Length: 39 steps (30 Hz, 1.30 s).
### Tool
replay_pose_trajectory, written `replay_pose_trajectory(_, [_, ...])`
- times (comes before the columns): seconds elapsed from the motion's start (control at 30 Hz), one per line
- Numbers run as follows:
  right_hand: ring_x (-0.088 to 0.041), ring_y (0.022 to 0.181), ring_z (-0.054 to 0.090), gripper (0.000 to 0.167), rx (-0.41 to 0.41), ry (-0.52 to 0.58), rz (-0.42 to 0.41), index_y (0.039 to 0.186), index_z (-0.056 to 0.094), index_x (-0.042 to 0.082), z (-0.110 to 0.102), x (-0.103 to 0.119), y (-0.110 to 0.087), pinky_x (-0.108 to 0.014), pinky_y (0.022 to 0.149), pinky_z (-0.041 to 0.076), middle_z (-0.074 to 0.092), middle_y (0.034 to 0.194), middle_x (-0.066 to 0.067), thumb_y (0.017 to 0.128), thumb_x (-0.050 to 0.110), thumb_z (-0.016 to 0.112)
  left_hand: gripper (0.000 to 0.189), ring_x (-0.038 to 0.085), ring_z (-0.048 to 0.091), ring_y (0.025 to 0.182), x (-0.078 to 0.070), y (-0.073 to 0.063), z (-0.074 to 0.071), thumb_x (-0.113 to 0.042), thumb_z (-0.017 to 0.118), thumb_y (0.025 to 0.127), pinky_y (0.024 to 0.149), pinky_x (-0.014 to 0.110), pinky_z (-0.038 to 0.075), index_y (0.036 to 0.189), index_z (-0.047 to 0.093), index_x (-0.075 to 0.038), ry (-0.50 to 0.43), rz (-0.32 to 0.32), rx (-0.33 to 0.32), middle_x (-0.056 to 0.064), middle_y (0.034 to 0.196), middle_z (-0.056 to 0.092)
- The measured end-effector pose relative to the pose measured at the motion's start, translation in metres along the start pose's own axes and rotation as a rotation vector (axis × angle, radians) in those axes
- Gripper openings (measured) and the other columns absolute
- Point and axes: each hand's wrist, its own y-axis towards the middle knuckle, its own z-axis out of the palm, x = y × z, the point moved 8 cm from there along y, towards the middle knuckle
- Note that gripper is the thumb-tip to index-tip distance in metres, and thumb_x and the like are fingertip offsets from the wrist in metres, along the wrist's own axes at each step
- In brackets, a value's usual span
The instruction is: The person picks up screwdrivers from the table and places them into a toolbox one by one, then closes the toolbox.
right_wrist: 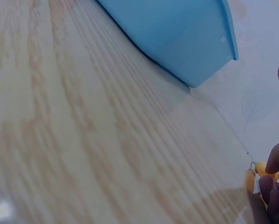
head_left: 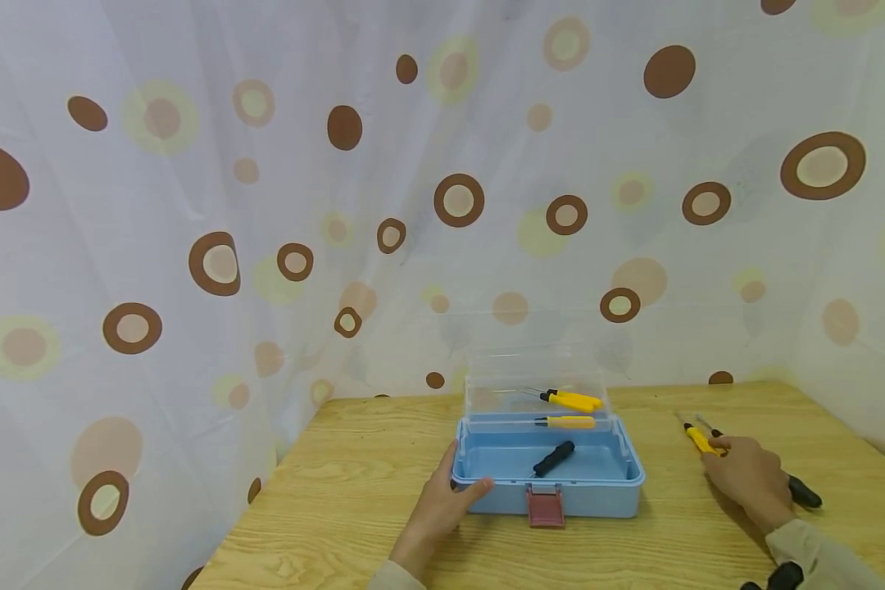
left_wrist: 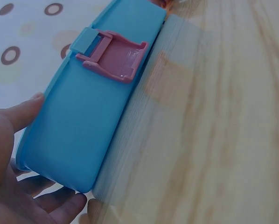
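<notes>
The right grip hides part of a yellow screwdriver and a black handle.

Head view forward, wrists closer, box shared

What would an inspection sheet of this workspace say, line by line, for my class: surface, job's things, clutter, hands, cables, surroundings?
Surface: wood-grain table.
Job's things: blue toolbox, transparent lid raised, black-handled tool inside; yellow-handled tools show at the lid, in or behind it unclear.
Clutter: black handle beside the right hand; dark item by the right sleeve, too cut off to identify.
Left hand: grips the toolbox's left front corner.
Right hand: appears to pinch a yellow-handled tool right of the toolbox.
Cables: nothing seen.
Surroundings: pale sheeting with brown and beige dots.
</notes>
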Motion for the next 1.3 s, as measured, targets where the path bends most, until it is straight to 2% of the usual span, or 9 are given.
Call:
replay_pose_trajectory(0.2, [-0.033, 0.074, 0.062, 0.051, -0.085, 0.016, -0.017, 0.130, 0.059, -0.007, -0.008, 0.001, -0.002, -0.037, 0.052, 0.043, 0.061, 0.119, -0.032, 0.093, 0.028, 0.056, 0.100, 0.044, 0.031, 0.140, 0.001, 0.000, -0.001, -0.049, 0.074, 0.086, 0.110, 0.060, 0.029, 0.159, 0.017, -0.010, 0.005, 0.000, -0.002, 0.022, 0.157, 0.028])
replay_pose_trajectory(0.43, [-0.024, 0.062, 0.061, 0.047, -0.168, 0.092, -0.029, 0.122, 0.064, -0.009, -0.014, 0.002, -0.006, -0.036, 0.045, 0.042, 0.067, 0.108, -0.030, 0.094, 0.029, 0.059, 0.100, 0.043, 0.032, 0.140, 0.001, 0.001, -0.001, -0.048, 0.075, 0.085, 0.110, 0.060, 0.030, 0.158, 0.018, -0.009, 0.012, 0.009, -0.011, 0.022, 0.156, 0.029])
replay_pose_trajectory(0.6, [-0.028, 0.067, 0.063, 0.049, -0.210, 0.151, 0.009, 0.122, 0.066, -0.005, -0.019, -0.001, -0.006, -0.036, 0.047, 0.043, 0.068, 0.108, -0.027, 0.094, 0.035, 0.060, 0.101, 0.043, 0.031, 0.140, 0.002, 0.002, 0.000, -0.048, 0.074, 0.085, 0.109, 0.060, 0.030, 0.159, 0.017, -0.009, 0.002, 0.006, -0.002, 0.022, 0.157, 0.028])
replay_pose_trajectory(0.83, [-0.040, 0.091, 0.060, 0.049, -0.261, 0.243, 0.089, 0.127, 0.066, 0.002, -0.025, -0.009, -0.005, -0.038, 0.060, 0.043, 0.067, 0.117, -0.024, 0.096, 0.038, 0.057, 0.100, 0.044, 0.031, 0.140, 0.003, 0.003, -0.001, -0.049, 0.075, 0.085, 0.109, 0.060, 0.030, 0.158, 0.019, -0.009, 0.023, 0.003, -0.014, 0.023, 0.156, 0.029])
replay_pose_trajectory(1.07, [-0.044, 0.113, 0.046, 0.053, -0.284, 0.400, 0.146, 0.132, 0.063, 0.004, -0.027, -0.013, -0.002, -0.058, 0.087, 0.036, 0.065, 0.122, -0.021, 0.097, 0.043, 0.055, 0.100, 0.043, 0.031, 0.140, 0.003, 0.002, -0.001, -0.049, 0.074, 0.085, 0.110, 0.060, 0.030, 0.159, 0.018, -0.010, 0.020, 0.011, -0.012, 0.022, 0.156, 0.029])
replay_pose_trajectory(1.13, [-0.036, 0.109, 0.055, 0.053, -0.296, 0.425, 0.138, 0.133, 0.063, 0.005, -0.026, -0.013, -0.002, -0.052, 0.090, 0.042, 0.068, 0.117, -0.018, 0.097, 0.043, 0.056, 0.100, 0.043, 0.031, 0.140, 0.003, 0.002, -0.001, -0.049, 0.074, 0.085, 0.110, 0.060, 0.029, 0.159, 0.018, -0.010, 0.017, 0.011, -0.010, 0.022, 0.157, 0.029])
replay_pose_trajectory(1.17, [-0.029, 0.100, 0.060, 0.052, -0.301, 0.433, 0.132, 0.133, 0.063, 0.005, -0.027, -0.013, -0.003, -0.046, 0.085, 0.047, 0.070, 0.113, -0.016, 0.097, 0.043, 0.056, 0.100, 0.043, 0.031, 0.140, 0.003, 0.002, 0.000, -0.049, 0.074, 0.085, 0.110, 0.060, 0.029, 0.159, 0.018, -0.010, 0.016, 0.012, -0.007, 0.022, 0.157, 0.029])
replay_pose_trajectory(1.23, [-0.016, 0.083, 0.065, 0.053, -0.302, 0.454, 0.120, 0.133, 0.063, 0.005, -0.026, -0.011, -0.003, -0.033, 0.069, 0.053, 0.072, 0.102, -0.008, 0.097, 0.042, 0.056, 0.100, 0.043, 0.031, 0.140, 0.004, 0.002, 0.000, -0.048, 0.074, 0.085, 0.110, 0.060, 0.029, 0.159, 0.018, -0.010, 0.012, 0.012, -0.006, 0.022, 0.157, 0.029])
replay_pose_trajectory(1.3, [-0.007, 0.069, 0.064, 0.052, -0.306, 0.477, 0.109, 0.133, 0.063, 0.005, -0.026, -0.008, -0.005, -0.025, 0.055, 0.051, 0.072, 0.092, 0.002, 0.096, 0.042, 0.056, 0.100, 0.043, 0.031, 0.140, 0.004, 0.002, 0.000, -0.049, 0.075, 0.085, 0.110, 0.060, 0.029, 0.159, 0.018, -0.010, 0.015, 0.012, -0.007, 0.022, 0.156, 0.029])
